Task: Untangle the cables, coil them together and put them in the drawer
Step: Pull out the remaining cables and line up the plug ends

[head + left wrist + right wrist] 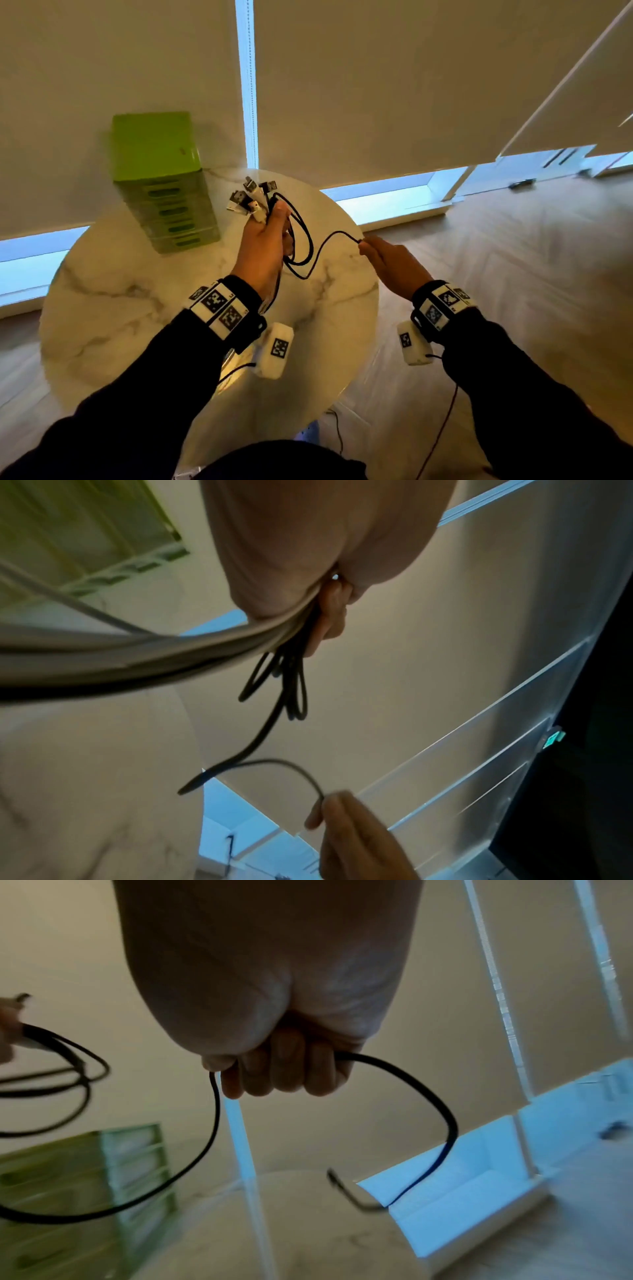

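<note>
head view looks down, wrist views close (both show black cable [263, 731])

You're holding both forearms out in front, dark sleeves, marker bands on both wrists. Your L hand [265, 240] is gripping a cable bundle [253, 200], thumb up. Your R hand [394, 263] is curling its fingers [284, 1069] round a black cable [322, 253], fist closed.

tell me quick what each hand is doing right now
Left hand: grips the cable bundle, plug ends sticking up.
Right hand: fingers curled round the loose black cable.
</note>
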The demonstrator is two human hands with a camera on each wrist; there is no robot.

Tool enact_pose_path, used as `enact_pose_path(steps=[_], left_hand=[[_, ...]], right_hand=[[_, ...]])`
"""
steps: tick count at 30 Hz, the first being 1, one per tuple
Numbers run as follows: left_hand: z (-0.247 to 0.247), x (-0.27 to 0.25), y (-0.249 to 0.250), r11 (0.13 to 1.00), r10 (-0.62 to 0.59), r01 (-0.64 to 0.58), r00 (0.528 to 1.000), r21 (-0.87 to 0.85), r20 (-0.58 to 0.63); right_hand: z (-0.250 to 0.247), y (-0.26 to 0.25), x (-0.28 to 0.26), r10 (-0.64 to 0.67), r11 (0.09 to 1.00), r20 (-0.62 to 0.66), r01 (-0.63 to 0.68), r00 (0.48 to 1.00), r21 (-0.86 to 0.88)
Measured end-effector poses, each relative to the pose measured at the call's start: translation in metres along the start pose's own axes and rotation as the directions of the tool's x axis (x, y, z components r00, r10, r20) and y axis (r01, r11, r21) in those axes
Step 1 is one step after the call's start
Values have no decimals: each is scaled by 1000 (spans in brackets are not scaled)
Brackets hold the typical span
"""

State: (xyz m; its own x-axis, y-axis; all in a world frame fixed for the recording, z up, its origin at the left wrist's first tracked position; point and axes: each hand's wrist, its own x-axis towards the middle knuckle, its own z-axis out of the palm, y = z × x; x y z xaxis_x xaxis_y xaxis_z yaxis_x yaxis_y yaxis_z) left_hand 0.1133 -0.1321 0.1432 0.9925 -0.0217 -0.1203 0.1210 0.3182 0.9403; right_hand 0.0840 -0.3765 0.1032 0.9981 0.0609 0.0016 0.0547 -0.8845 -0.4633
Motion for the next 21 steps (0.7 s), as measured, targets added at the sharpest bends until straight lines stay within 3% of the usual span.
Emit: enact_pose_path(steps=[3, 7, 9, 11, 13, 16, 17, 21], left_hand=[[19, -1, -5, 992, -80, 88, 993, -90, 87], [41, -9, -18, 980, -137, 162, 971, -117, 193], [51, -13, -29, 978, -146, 173, 967, -118, 210], [57, -16, -39, 981, -144, 168, 967, -100, 210], [62, -17, -49, 985, -146, 161, 969, -63, 199], [66, -15, -58, 992, -126, 128, 975, 4, 180], [67, -13, -61, 994, -109, 103, 977, 42, 185], [64, -6, -67, 966, -31, -27, 975, 255, 221]], right_hand=[[-3, 50, -35, 169, 984, 30, -167, 985, -58], [22, 101, -81, 430, 891, 143, -393, 892, -229], [44, 107, -94, 476, 867, 159, -431, 865, -250], [65, 93, -96, 407, 913, 188, -389, 894, -123], [75, 63, -93, 273, 945, 246, -307, 930, 115], [70, 13, -88, 124, 792, 334, -296, 934, 535], [66, 1, -87, 89, 754, 338, -285, 937, 592], [54, -27, -82, 34, 745, 223, -174, 974, 644]])
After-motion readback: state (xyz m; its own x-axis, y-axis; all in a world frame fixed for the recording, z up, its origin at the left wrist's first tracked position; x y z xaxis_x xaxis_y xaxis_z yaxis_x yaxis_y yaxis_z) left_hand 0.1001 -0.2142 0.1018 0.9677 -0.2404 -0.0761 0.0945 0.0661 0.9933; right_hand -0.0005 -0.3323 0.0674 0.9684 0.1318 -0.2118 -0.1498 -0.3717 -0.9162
